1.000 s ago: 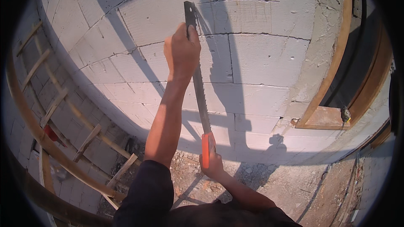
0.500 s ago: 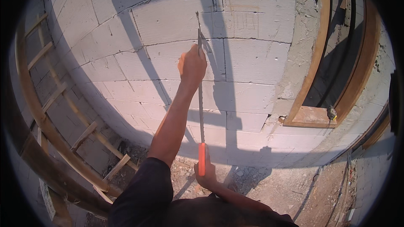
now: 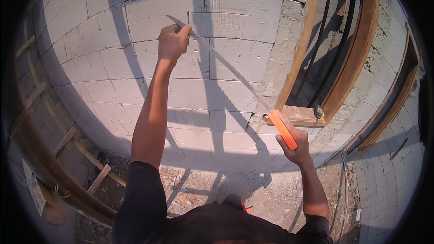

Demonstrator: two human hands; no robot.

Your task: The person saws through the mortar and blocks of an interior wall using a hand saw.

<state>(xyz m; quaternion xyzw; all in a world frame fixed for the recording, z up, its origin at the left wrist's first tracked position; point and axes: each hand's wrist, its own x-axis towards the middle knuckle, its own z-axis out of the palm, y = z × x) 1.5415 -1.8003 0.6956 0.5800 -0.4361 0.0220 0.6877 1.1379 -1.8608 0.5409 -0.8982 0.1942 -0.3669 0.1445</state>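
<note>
A long hand saw with a pale toothed blade (image 3: 233,74) and an orange handle (image 3: 282,130) is held diagonally in front of the block wall (image 3: 149,27), its dark tip at the upper left. My left hand (image 3: 173,43) is closed on the blade just below that tip. My right hand (image 3: 296,144) grips the orange handle, lower and to the right, near the wooden window frame's sill. The saw's jagged shadow falls on the white blocks, which have pencil-like markings near the upper middle.
At the left stand a bamboo-and-wood ladder (image 3: 79,149) and a curved dark timber (image 3: 49,167). To the right is a wooden window frame (image 3: 348,54) with a tape measure (image 3: 319,112) on its sill. Rubble covers the ground (image 3: 194,180). A small orange object (image 3: 247,209) shows by my body.
The saw has swung from near upright to a diagonal. My right hand has moved up and to the right with the handle; my left hand has shifted left and up with the tip.
</note>
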